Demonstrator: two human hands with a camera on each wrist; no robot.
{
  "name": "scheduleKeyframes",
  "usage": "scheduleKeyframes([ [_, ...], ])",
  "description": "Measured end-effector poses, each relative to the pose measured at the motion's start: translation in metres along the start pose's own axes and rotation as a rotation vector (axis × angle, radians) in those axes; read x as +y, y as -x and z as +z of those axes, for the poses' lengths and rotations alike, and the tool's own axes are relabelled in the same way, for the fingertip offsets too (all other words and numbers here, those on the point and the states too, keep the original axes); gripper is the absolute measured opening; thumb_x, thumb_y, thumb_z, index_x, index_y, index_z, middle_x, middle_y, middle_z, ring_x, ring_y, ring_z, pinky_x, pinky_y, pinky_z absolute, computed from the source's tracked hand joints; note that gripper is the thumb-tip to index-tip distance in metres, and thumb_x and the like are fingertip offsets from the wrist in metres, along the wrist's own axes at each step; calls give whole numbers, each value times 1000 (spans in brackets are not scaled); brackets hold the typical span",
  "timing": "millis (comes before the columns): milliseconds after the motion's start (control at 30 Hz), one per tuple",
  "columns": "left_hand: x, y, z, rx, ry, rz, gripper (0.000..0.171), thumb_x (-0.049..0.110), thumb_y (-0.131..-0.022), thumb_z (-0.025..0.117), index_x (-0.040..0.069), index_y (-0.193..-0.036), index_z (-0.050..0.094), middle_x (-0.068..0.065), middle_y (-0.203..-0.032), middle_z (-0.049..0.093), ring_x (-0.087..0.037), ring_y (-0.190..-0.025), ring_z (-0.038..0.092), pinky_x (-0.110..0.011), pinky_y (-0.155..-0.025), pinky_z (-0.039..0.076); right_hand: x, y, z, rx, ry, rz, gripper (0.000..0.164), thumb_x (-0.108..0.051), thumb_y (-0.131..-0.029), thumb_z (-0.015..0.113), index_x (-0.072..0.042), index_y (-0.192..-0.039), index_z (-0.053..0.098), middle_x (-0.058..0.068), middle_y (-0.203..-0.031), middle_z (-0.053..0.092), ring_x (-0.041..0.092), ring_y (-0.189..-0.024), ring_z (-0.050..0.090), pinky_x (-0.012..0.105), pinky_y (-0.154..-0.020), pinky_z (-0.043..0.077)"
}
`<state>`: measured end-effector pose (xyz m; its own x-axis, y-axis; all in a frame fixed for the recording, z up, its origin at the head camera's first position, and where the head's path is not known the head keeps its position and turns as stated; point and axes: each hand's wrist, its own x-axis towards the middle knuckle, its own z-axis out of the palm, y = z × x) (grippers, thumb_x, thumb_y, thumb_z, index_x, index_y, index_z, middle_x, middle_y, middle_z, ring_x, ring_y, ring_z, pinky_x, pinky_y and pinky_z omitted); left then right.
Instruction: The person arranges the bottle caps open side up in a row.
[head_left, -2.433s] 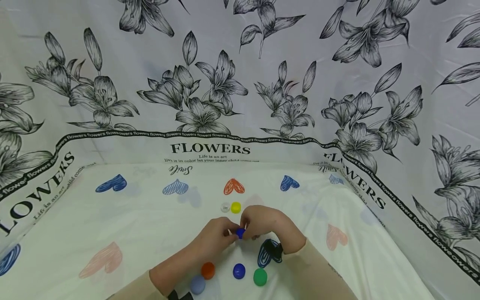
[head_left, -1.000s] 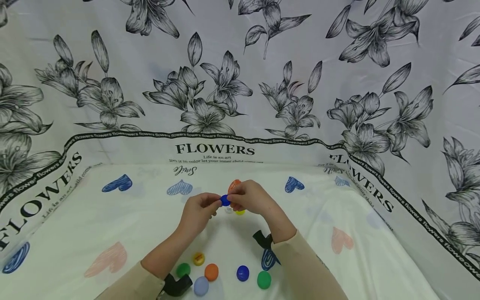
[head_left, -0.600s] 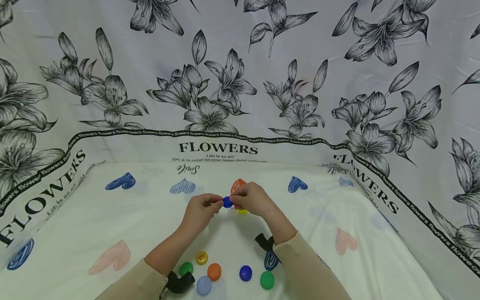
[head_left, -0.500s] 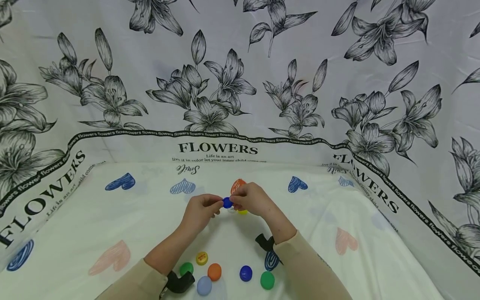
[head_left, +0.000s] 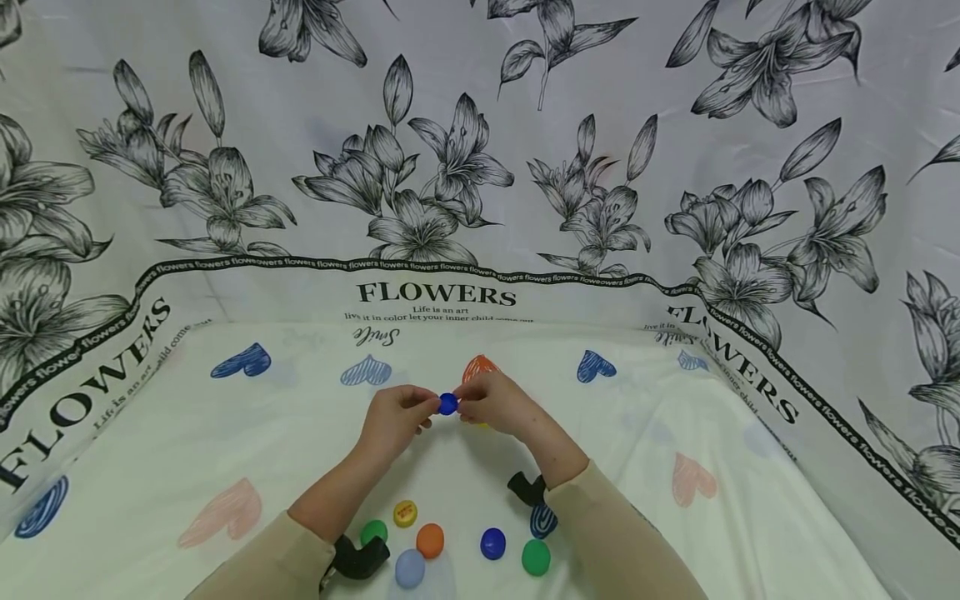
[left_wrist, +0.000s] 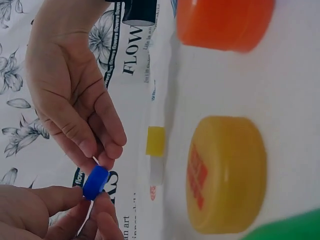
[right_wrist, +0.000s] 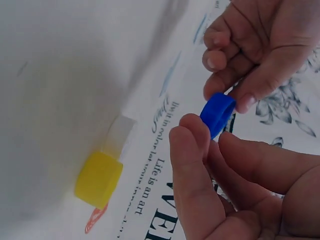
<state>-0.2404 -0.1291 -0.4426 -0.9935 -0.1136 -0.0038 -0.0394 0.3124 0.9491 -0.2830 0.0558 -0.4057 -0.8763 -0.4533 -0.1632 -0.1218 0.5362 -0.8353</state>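
White cloth [head_left: 300, 450] is lying underneath, showing printed hearts [head_left: 596, 366] in blue, pink and red-orange; pale drape [head_left: 517, 212] is hanging behind, carrying black line-drawn lilies [head_left: 416, 227], a dark band [head_left: 315, 265] of small lettering and the word FLOWERS [head_left: 437, 293]. Near side: gold cap [head_left: 405, 513] with red print is lying near a green cap [head_left: 373, 532], an orange cap [head_left: 431, 541] and a light-blue cap [head_left: 410, 568], while farther right a dark-blue cap [head_left: 492, 543] is resting near a second green cap [head_left: 536, 557]. Far side: yellow cap [right_wrist: 98, 180] is sitting just beside a clear cap [right_wrist: 119, 134].
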Motion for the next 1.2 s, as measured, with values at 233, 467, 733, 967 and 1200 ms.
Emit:
scheduleKeyframes([
  [233,-3,-2,0,-1,-37,-42,16,16,-97,71,1,-104,75,-14,-93,74,-27,-77,64,-31,-66,54,-1,2,5,-45,34,20,25,-8,-100,65,1,-123,71,14,-105,73,22,-89,69,33,-83,57],
  [467,-8,-5,2,-28,-93,-82,17,15,-98,69,3,-107,76,-11,-85,69,-21,-73,58,-27,-59,48,-1,3,5,-86,118,15,32,-6,-97,68,4,-128,68,11,-103,74,19,-89,68,37,-84,56],
  [733,-8,-4,2,-84,-148,-105,23,7,-97,62,-4,-114,73,-10,-84,68,-19,-70,58,-27,-60,49,-3,4,7,-138,185,29,40,-2,-95,70,0,-135,64,10,-111,72,19,-95,68,41,-89,56],
  [967,-7,-2,2,-127,-184,-98,29,6,-95,62,-9,-119,69,-10,-88,70,-18,-71,60,-27,-61,50,-4,6,9,-162,186,34,33,0,-95,67,2,-128,68,13,-119,71,24,-106,66,43,-92,54],
  [1200,-9,-3,4,-136,-214,-91,32,7,-95,64,-10,-122,68,-14,-100,72,-20,-76,64,-31,-67,54,-4,6,10,-182,202,54,29,0,-98,64,-3,-125,72,11,-125,69,25,-111,63,47,-98,51],
])
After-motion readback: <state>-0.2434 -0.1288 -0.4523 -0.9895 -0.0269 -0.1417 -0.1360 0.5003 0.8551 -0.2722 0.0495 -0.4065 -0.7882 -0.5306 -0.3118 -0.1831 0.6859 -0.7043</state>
